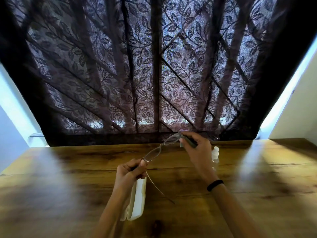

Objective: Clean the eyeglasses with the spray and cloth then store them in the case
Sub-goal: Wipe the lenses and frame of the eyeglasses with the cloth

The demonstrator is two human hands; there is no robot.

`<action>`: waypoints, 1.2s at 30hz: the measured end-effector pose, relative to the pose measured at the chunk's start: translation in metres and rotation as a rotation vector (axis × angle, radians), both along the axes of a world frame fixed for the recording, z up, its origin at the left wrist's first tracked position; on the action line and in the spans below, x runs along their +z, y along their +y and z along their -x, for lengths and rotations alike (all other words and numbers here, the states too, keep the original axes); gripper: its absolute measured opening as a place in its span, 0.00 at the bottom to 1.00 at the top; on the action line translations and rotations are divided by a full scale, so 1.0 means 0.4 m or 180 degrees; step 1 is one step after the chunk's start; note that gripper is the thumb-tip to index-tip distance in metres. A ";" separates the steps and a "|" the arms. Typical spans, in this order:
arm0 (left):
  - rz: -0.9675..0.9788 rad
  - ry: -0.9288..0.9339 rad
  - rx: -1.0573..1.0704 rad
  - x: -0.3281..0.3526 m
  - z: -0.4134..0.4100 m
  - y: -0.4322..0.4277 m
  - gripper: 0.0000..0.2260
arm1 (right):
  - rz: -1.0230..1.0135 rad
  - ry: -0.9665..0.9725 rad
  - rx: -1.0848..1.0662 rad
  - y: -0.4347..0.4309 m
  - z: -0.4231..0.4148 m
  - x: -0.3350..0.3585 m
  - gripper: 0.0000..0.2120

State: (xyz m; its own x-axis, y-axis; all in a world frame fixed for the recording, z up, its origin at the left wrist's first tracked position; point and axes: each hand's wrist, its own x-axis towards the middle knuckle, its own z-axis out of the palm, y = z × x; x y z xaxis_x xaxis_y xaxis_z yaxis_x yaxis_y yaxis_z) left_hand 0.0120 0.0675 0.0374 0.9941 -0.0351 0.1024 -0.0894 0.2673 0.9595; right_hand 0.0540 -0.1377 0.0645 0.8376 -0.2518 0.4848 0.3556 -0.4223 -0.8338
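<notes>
Closest to the person, a white case (135, 200) lies on the brown wooden desk (68, 186). It is partly hidden under the left arm. It looks a little open along its long side, but that is hard to tell. Just past it, the left hand (128, 171) is held above the desk. Its fingers are curled closed and pinch the near end of the glasses (160, 149) between thumb and finger. One thin arm of the glasses sticks out below this hand and points down toward the desk, close to the case. The glasses are up in the air, not on the desk. They slant from the left hand up to the right hand (195, 148). The two lenses are clear and the frame is thin. The right hand is a bit farther away and higher. Its fingers are closed on the far end of the glasses, and they also hold a small grey cloth (188, 142) against that end. A black band (215, 185) goes around the right wrist. Just behind the right hand, a small clear spray (215, 154) stands on the desk. The hand hides part of it. At the far edge of the desk hangs a dark curtain (154, 66) with a leaf pattern. Light shines through it, and dark bars show behind it. Pale walls (295, 117) are on both sides.
</notes>
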 end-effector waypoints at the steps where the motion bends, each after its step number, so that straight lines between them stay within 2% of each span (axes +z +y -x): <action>1: -0.0045 -0.0018 0.0011 0.000 0.001 -0.002 0.05 | 0.0045 -0.0080 0.0006 0.002 -0.004 0.004 0.11; 6: -0.0033 -0.0152 0.0068 -0.004 0.004 -0.006 0.05 | 0.0183 -0.0222 0.0054 0.006 -0.005 0.004 0.12; 9: 0.0035 -0.0229 0.0112 -0.015 0.003 -0.008 0.06 | -0.0141 -0.0032 0.0117 0.003 0.003 -0.014 0.11; 15: 0.0410 -0.0127 0.0263 -0.039 -0.002 -0.020 0.06 | -0.0561 0.0318 0.0012 -0.001 0.029 -0.059 0.07; 23: 0.0948 -0.0245 0.0758 -0.002 -0.002 -0.037 0.07 | -0.0553 0.0511 -0.0165 0.005 0.061 -0.109 0.08; 28: 0.0996 -0.0320 0.0888 0.004 -0.001 -0.034 0.08 | -0.0704 0.0654 -0.0252 0.016 0.081 -0.131 0.09; 36: 0.0764 -0.0198 0.1028 0.007 -0.019 -0.012 0.06 | -0.0487 0.0612 -0.0652 -0.002 0.093 -0.142 0.09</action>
State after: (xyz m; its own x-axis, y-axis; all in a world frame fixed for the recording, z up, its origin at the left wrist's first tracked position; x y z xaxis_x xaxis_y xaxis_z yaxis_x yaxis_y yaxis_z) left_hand 0.0197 0.0625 0.0400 0.9417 0.3103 0.1300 -0.2615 0.4317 0.8633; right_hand 0.0167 -0.1384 0.0076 0.8346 -0.4824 0.2659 0.1058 -0.3333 -0.9369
